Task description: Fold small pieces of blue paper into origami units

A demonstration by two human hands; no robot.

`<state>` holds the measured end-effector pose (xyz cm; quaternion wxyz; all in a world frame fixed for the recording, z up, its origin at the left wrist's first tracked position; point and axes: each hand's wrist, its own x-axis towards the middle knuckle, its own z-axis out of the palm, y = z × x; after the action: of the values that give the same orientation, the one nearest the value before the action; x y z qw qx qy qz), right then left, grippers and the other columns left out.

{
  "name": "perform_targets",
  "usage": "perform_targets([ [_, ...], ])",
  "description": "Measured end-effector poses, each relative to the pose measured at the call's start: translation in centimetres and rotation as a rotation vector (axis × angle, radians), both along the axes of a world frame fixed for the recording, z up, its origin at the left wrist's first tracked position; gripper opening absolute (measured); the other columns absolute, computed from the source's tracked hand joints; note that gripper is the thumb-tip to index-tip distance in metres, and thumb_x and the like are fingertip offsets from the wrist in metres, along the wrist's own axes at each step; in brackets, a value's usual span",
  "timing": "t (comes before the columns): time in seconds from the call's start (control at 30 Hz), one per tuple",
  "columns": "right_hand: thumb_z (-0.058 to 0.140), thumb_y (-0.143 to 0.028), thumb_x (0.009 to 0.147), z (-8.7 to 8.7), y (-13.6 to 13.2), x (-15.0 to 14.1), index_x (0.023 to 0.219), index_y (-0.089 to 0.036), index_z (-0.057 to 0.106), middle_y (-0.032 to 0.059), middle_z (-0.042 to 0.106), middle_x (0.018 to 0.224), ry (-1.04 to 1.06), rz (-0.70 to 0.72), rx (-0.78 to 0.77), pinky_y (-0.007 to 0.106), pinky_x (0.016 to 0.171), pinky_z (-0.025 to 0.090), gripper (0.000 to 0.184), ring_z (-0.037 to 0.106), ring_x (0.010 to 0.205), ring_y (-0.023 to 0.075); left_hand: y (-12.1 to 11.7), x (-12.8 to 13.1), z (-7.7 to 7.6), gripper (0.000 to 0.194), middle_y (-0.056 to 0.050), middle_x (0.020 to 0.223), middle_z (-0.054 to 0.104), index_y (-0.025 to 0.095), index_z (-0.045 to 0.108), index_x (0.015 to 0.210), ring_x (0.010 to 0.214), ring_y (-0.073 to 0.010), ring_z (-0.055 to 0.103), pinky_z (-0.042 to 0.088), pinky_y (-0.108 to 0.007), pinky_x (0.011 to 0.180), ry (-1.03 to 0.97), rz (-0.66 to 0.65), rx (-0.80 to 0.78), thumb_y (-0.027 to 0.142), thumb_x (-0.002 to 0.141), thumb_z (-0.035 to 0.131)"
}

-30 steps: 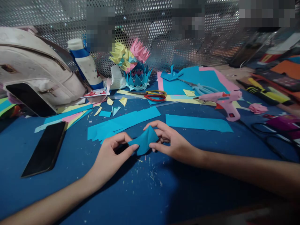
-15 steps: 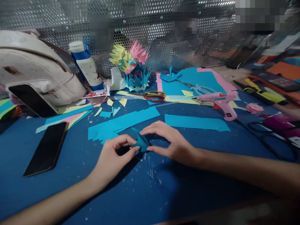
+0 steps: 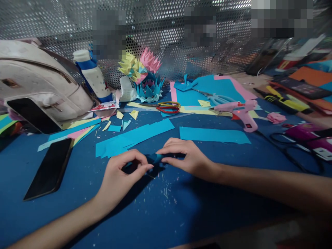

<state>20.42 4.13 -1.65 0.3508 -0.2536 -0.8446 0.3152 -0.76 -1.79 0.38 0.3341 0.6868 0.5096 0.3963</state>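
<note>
Between my two hands is a small folded piece of blue paper (image 3: 155,158), partly hidden by my fingers. My left hand (image 3: 127,169) pinches its left side between thumb and fingers. On the other side, my right hand (image 3: 185,155) grips the paper's right end with thumb and forefinger. Just behind the hands lie overlapping blue paper strips (image 3: 140,133), and to the right is another blue strip (image 3: 215,135). Paper crumbs are scattered on the blue tabletop (image 3: 145,214) below.
A black phone (image 3: 49,169) lies at left, with another phone (image 3: 33,116) leaning on a white backpack (image 3: 38,76). Behind stand a bottle (image 3: 93,76) and paper flowers (image 3: 149,86). Red-and-yellow scissors (image 3: 168,107), blue-handled scissors (image 3: 220,99) and a pink glue gun (image 3: 242,112) lie farther back.
The blue paper was spread with its point upward; it has been folded over into a narrow shape. My right hand's fingers have come down and closed on its end.
</note>
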Motion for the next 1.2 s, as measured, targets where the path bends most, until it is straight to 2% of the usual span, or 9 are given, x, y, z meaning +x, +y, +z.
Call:
perform_targets([
  [0.1,0.064,-0.021,0.085,-0.1,0.1,0.0,0.105,-0.02,0.07,0.0051,0.07,0.085,-0.047,0.031,0.029,0.03,0.074,0.048,0.021,0.058,0.083,0.0169,0.1,-0.1,0.5,0.009,0.001,0.076,0.057,0.019,0.061,0.079,0.066,-0.0131,0.05,0.038,-0.024,0.058,0.032,0.043,0.095,0.022,0.079,0.069],
  [0.17,0.062,-0.023,0.087,-0.1,0.1,0.0,0.108,-0.019,0.069,0.0055,0.069,0.085,-0.074,0.056,0.073,0.031,0.075,0.047,0.022,0.056,0.084,0.0173,0.2,0.1,0.5,0.014,0.0,0.083,0.058,0.02,0.061,0.085,0.071,-0.014,0.051,0.039,-0.025,0.063,0.058,0.014,0.114,0.021,0.077,0.072],
  [0.3,0.06,-0.026,0.089,0.0,0.0,0.0,0.108,-0.019,0.068,0.0063,0.068,0.086,-0.106,0.077,0.114,0.031,0.075,0.046,0.022,0.054,0.085,0.0179,0.2,0.3,0.0,0.009,0.0,0.082,0.062,0.021,0.063,0.087,0.073,-0.014,0.054,0.041,-0.025,0.068,0.049,-0.025,0.002,0.018,0.08,0.068],
  [0.57,0.065,-0.022,0.085,0.4,-0.2,0.0,0.104,-0.019,0.067,0.0041,0.068,0.088,-0.01,0.008,0.009,0.027,0.074,0.046,0.02,0.055,0.084,0.0158,0.3,0.2,-0.5,0.004,0.001,0.076,0.064,0.021,0.066,0.082,0.07,-0.014,0.056,0.042,-0.025,0.064,-0.018,0.041,-0.107,0.022,0.079,0.068],
  [0.83,0.069,-0.02,0.08,0.7,-0.2,-0.2,0.091,-0.019,0.07,0.0031,0.065,0.078,0.022,-0.044,-0.122,0.022,0.057,0.043,0.011,0.054,0.074,0.0143,0.4,0.2,-0.6,0.004,-0.001,0.076,0.066,0.02,0.068,0.081,0.07,-0.0157,0.058,0.044,-0.026,0.063,0.001,0.063,-0.111,0.022,0.078,0.069],
  [1.03,0.067,-0.02,0.081,0.6,-0.1,-0.2,0.084,-0.018,0.07,0.0023,0.062,0.077,-0.002,-0.069,-0.194,0.02,0.055,0.042,0.004,0.053,0.067,0.0112,0.4,0.2,-0.7,0.003,-0.001,0.077,0.067,0.02,0.067,0.081,0.071,-0.0163,0.059,0.044,-0.027,0.064,0.034,0.062,-0.088,0.02,0.078,0.068],
  [1.2,0.065,-0.02,0.082,0.7,-0.1,-0.3,0.081,-0.018,0.069,0.0019,0.062,0.072,-0.032,-0.053,-0.185,0.02,0.056,0.041,0.004,0.053,0.068,0.0121,0.4,0.5,-0.4,0.006,-0.003,0.083,0.07,0.02,0.069,0.083,0.078,-0.0184,0.062,0.047,-0.028,0.069,0.033,0.014,-0.091,0.02,0.078,0.068],
])
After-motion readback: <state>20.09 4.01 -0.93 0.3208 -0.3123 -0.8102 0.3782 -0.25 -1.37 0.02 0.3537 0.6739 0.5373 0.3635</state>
